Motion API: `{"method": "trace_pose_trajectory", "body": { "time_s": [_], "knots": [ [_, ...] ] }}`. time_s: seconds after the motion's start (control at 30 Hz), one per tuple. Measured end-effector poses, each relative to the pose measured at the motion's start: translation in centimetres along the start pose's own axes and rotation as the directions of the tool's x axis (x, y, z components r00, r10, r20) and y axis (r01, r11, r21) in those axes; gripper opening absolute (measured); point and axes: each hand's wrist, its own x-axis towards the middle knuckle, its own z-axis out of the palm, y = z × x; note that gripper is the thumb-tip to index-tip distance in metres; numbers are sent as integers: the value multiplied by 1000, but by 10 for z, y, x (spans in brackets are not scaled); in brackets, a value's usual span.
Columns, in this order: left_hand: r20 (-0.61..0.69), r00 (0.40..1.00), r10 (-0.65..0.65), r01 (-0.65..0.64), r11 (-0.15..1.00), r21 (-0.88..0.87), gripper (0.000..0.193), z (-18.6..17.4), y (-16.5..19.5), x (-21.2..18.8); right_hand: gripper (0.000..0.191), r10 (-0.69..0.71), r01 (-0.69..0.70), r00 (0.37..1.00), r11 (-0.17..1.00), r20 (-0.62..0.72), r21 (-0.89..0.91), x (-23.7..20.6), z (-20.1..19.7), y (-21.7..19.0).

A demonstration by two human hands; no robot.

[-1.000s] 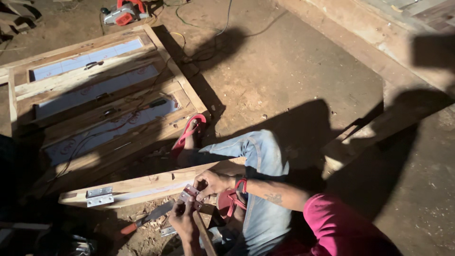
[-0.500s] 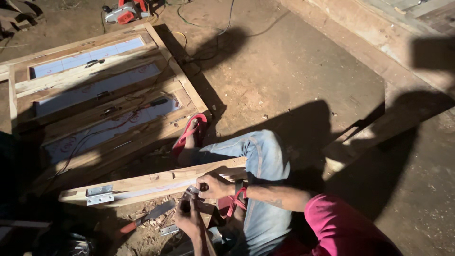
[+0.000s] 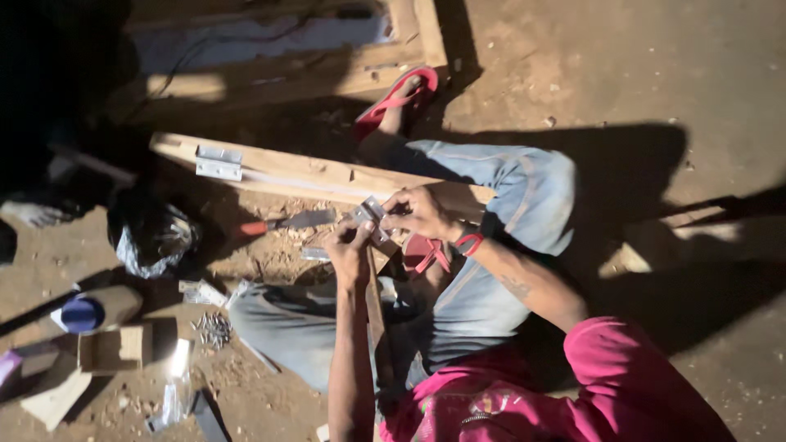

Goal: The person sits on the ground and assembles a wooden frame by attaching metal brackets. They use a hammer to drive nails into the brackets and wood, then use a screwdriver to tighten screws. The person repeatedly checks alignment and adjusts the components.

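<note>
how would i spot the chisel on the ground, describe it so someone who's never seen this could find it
Start at the long pale wooden beam lying across the dirt floor with a metal hinge screwed near its left end. Just below the beam, left of the person's two hands, lies the chisel. It is the only tool there with a red handle and a flat grey blade.

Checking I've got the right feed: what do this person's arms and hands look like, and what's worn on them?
Both hands are bare, no gloves. The left hand and its forearm carry nothing. The right hand has a red band at the wrist, a dark tattoo on the forearm, and a magenta sleeve from about the elbow up.
</note>
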Motion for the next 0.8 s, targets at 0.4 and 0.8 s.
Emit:
{"method": "trace_pose_trajectory", "body": {
  "time_s": [0.4, 0.8],
  "knots": [
    [9, 998, -55, 56, 991, -124, 14, 12, -4, 9, 28, 313, -313, 949, 930, 35, 192, -2, -6, -3],
    [-244, 964, -111, 59, 976, -208, 20, 34, 3, 26, 19, 38, -56, 947, 997, -319, -46, 10, -28, -18]
  ]
}}
